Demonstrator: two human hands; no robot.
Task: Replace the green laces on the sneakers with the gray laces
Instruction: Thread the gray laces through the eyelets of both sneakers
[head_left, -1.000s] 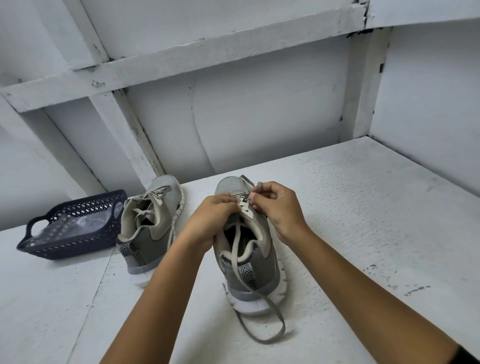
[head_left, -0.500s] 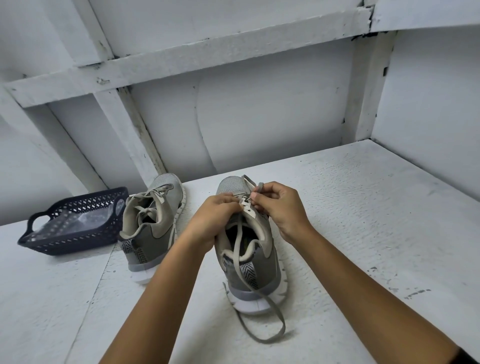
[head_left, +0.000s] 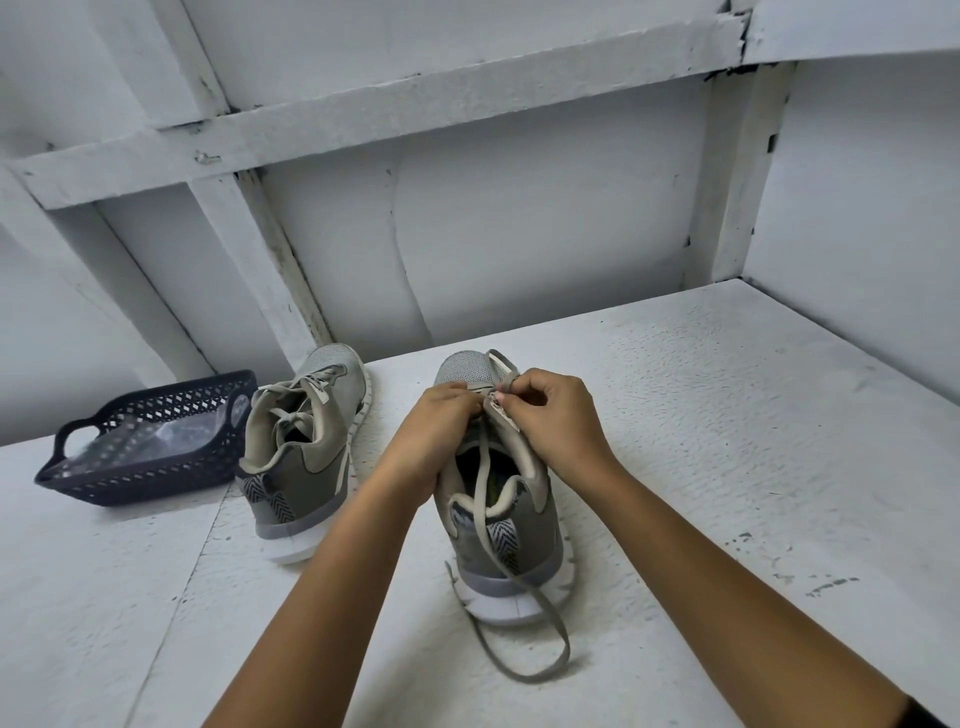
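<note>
From the head view we are threading the gray lace (head_left: 480, 478) through the upper eyelets of the open sneaker (head_left: 501, 525), which stands on the white worktop (head_left: 727, 441) with its toe at twelve o'clock. The right hand (head_left: 558, 423) has its grip pinched on the lace end at the eyelets, and the left hand (head_left: 441, 428) has its fingers curled on the upper just beside it. Judging from this, we do best to brace the eyelet flap firmly, feed the tip straight, and draw the slack through flat so it does not twist. The lace is a flat, limp woven band; its free tail runs over the heel toward six o'clock and loops on the worktop. The upper looks like fine mesh at the toe with smoother panels, a padded collar and a thick white sole. At nine o'clock stands the laced sneaker (head_left: 306, 447), and beyond it a dark perforated basket (head_left: 156, 400) holding clear plastic. No green lace shows.
</note>
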